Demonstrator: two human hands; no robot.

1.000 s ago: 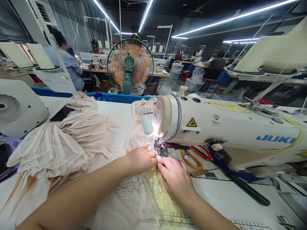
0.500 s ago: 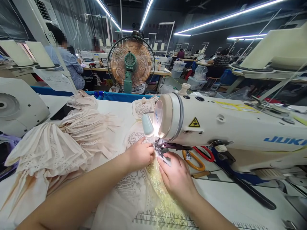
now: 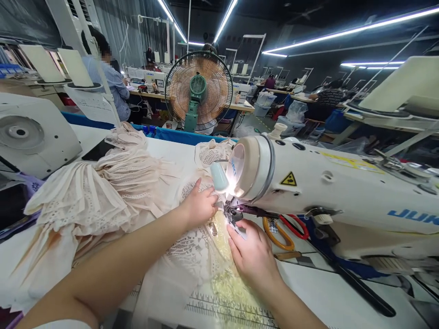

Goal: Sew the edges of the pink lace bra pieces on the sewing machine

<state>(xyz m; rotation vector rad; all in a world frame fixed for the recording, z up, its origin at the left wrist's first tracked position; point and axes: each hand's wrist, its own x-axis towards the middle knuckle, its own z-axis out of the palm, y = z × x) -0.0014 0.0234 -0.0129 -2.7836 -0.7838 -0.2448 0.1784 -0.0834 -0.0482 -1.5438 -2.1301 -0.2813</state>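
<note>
My left hand (image 3: 200, 205) is left of the needle area, fingertips bent onto pale lace fabric (image 3: 188, 246) with one finger raised. Just below the presser foot (image 3: 230, 211), my right hand (image 3: 252, 249) has thumb and forefinger closed on the fabric edge, where a small white sliver shows. A glittery yellow strip (image 3: 228, 285) runs from the foot toward me between both hands. The sewing machine (image 3: 302, 178) reaches in from the right, its lamp lighting the stitching spot. The needle's tip cannot be made out.
Piled beige lace pieces (image 3: 85, 196) lie to the left, near a dark phone (image 3: 98, 148). Orange-handled scissors (image 3: 281, 235) and a red-handled tool (image 3: 298, 226) rest under the machine arm. Beyond the table stand a fan (image 3: 199, 91) and a seated person (image 3: 109, 82).
My left hand has drawn slightly back from the presser foot and one finger has lifted. A shiny metal piece now shows beside it. My right hand stays near the foot; the whole view has shifted.
</note>
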